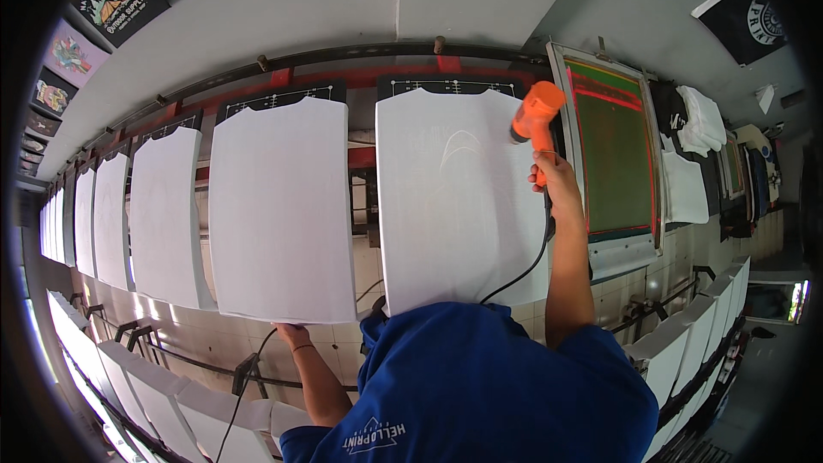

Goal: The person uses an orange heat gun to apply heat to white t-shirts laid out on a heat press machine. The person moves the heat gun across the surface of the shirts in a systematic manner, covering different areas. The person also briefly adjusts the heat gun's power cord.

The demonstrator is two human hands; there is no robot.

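Note:
An orange heat gun (pixel 540 111) is gripped by its handle in my right hand (pixel 559 182). Its dark nozzle points left, over the upper right part of a white T-shirt (pixel 459 223) stretched flat on a printing board. A faint pale curved line shows on that shirt's chest. From the handle a black cord runs down across the shirt toward my body. My left hand (pixel 291 334) is at the lower edge of the neighbouring white T-shirt (pixel 283 214), where its fingers are mostly hidden. A black cable (pixel 242 390) passes close to that hand.
More white shirts on boards (pixel 163 214) stretch away to the left. On the right, a framed printing screen (pixel 613 146) stands beside the shirt, with folded white cloth (pixel 686 189) beyond. Another row of boards (pixel 219 416) lies behind me, and metal rails run along both rows.

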